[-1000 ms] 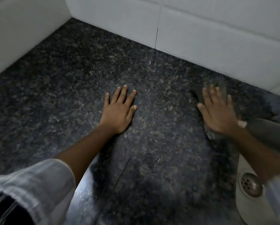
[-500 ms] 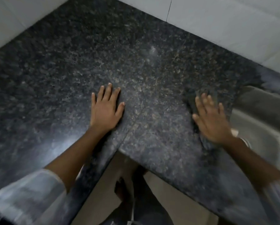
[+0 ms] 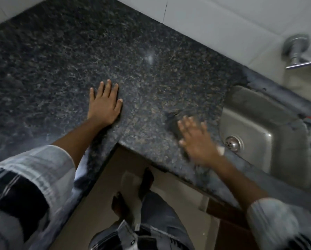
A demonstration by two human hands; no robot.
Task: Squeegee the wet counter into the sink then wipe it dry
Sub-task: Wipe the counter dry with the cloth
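**A:** head cam: left hand (image 3: 105, 103) is spread flat on the counter (image 3: 51, 56), holding nothing, well left of the sink (image 3: 270, 134). Right hand (image 3: 196, 139) is blurry but looks open too, palm pressing a dark cloth (image 3: 172, 123) onto the granite just left of the sink, near the front edge. No squeegee anywhere, so I'd say this is the drying step

**B:** yeah, best way imo is keeping the palm flat on the cloth and overlapping passes toward the sink, so leftover water gets pushed over the rim and not off the front edge. Left hand is just bracing

**A:** vs a second ago the right hand and cloth have slid back toward the front edge, left hand hasn't budged, and the view has tipped down so the tap (image 3: 299, 51), drain (image 3: 233, 143) and the person's feet show now
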